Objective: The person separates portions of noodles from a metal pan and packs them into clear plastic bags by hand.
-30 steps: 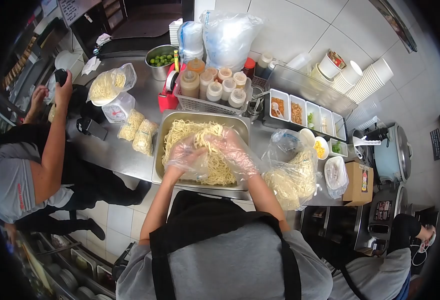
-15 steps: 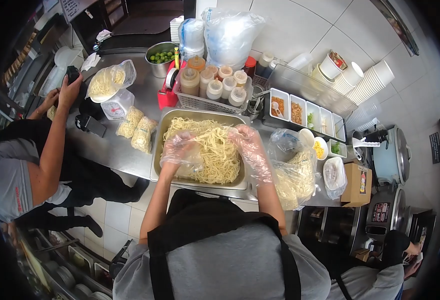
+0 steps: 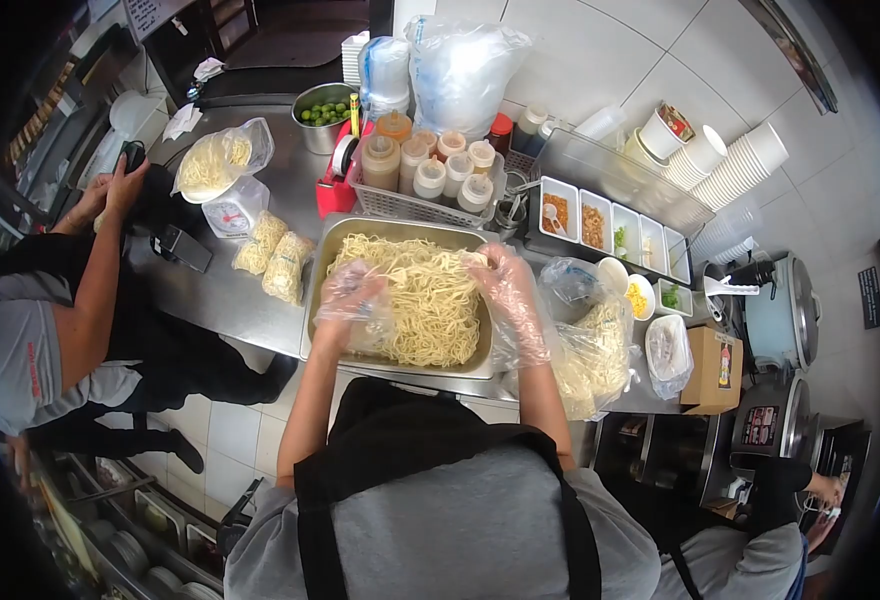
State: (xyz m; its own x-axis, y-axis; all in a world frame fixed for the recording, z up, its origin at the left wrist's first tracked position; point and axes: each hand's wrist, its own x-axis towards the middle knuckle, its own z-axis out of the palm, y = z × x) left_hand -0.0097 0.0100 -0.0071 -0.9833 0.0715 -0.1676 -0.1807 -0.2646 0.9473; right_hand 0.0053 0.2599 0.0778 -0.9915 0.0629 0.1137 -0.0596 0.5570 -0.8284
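Yellow noodles (image 3: 430, 320) fill a rectangular steel tray (image 3: 311, 345) in front of me. Both of my hands wear loose clear plastic gloves. My left hand (image 3: 352, 293) is over the tray's left side, its fingers curled against the noodles; the glove blurs what is between them. At the tray's upper right, my right hand (image 3: 506, 288) pinches a few noodle strands. Beside my right forearm lies a clear plastic bag of noodles (image 3: 600, 355).
Behind the tray stands a basket of sauce bottles (image 3: 430, 205). Noodle bags (image 3: 285, 268) and a scale (image 3: 236, 208) are to the left, topping containers (image 3: 592, 220) to the right. A co-worker (image 3: 80, 310) stands at left holding a dark object; another (image 3: 740, 560) is at lower right.
My hands have moved slightly apart, the left one leftward and the right one rightward. Noodles that were bunched up between them now lie flatter. The left co-worker's hands have lowered.
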